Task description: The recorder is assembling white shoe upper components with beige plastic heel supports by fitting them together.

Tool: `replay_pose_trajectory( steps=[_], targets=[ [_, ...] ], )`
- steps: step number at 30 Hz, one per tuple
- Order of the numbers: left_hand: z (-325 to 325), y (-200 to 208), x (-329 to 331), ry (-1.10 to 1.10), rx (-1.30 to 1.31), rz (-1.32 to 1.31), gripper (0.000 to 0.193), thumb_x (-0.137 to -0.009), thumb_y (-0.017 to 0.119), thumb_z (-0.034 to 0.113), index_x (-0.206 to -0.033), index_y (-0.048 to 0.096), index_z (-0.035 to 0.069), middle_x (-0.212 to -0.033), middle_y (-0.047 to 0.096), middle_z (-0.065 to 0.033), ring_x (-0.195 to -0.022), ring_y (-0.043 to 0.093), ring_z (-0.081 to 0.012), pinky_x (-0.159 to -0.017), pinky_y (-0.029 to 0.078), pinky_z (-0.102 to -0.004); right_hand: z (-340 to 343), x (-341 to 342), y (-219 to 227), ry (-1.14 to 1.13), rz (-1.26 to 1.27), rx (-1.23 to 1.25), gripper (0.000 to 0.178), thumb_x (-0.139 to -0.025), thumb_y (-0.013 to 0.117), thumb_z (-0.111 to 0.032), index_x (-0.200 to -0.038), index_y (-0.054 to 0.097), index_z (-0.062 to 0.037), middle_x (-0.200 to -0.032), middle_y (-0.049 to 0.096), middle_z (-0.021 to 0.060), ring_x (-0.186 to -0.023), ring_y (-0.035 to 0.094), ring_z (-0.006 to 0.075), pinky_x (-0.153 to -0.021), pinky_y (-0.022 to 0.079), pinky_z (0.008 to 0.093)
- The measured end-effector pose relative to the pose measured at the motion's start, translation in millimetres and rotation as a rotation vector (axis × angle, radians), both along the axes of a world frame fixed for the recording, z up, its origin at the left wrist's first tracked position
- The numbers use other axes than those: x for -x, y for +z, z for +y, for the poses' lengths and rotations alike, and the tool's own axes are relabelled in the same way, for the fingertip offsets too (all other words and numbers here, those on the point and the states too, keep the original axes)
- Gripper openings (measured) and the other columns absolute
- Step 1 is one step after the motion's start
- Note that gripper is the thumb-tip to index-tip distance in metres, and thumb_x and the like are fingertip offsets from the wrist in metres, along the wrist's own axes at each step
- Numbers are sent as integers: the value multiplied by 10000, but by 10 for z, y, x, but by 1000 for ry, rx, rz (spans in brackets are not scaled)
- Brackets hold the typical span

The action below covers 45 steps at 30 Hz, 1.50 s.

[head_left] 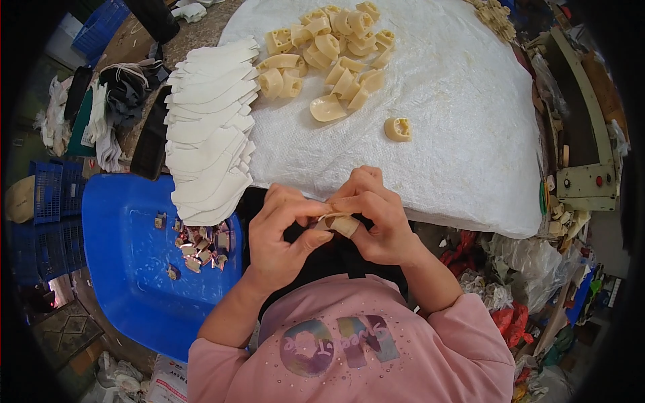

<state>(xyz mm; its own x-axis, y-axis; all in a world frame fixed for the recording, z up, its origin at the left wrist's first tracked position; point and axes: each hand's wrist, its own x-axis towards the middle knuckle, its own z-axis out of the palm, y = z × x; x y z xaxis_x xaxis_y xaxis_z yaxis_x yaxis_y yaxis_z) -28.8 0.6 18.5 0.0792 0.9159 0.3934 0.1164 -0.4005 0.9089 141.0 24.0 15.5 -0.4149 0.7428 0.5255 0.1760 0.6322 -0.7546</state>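
Observation:
My left hand (282,225) and my right hand (373,215) meet in front of my body, at the near edge of the white-covered table. Between their fingertips is a small beige shoe heel (345,226) with a thin pale edge along its top. My left thumb and forefinger pinch its left side; the right fingers curl round the other side and partly hide it. A single beige heel (398,129) lies apart on the white woven sheet (457,134). Farther back is a loose heap of similar heels (327,47).
Left of the sheet lies a long overlapping row of white cut pieces (211,127). Below it, a blue tub (121,269) holds several shiny brownish-purple pieces (201,245). A greenish metal machine frame (588,134) stands at right, above plastic bags and scraps (531,262). Blue crates (47,195) stand far left.

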Motion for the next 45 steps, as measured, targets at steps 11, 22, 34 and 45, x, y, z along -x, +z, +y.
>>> replay_pose_trajectory(
  steps=[11,22,34,45],
  targets=[
    [68,-133,227,261,-347,142,321,-596,690,-117,-844,654,83,-752,487,-39,-700,460,-218,-610,397,-307,-92,-19,130,-122,-49,-22,263,-760,693,-58,-989,565,-37,-995,608,99,-800,533,233,-723,435,332],
    [-33,-108,-41,40,-428,129,217,-655,658,-103,-819,574,11,-891,579,-122,-803,607,-272,-640,488,-339,-350,11,-110,24,830,862,237,-970,428,-157,-1078,505,39,-1105,587,173,-1034,579,226,-870,487,328],
    [-5,-29,-147,155,-490,600,95,-704,621,-32,-754,545,-6,-831,531,-102,-667,523,-225,-527,397,-328,-317,110,95,-177,279,714,281,-955,393,-136,-1099,542,54,-1023,633,157,-942,614,189,-819,496,311],
    [-13,-114,-88,-122,-140,-17,214,-707,641,-125,-744,479,10,-887,604,-152,-767,611,-250,-621,493,-299,111,-258,-43,239,305,977,291,-846,648,-163,-1075,566,-5,-942,625,79,-848,606,140,-720,493,268]
  ],
)
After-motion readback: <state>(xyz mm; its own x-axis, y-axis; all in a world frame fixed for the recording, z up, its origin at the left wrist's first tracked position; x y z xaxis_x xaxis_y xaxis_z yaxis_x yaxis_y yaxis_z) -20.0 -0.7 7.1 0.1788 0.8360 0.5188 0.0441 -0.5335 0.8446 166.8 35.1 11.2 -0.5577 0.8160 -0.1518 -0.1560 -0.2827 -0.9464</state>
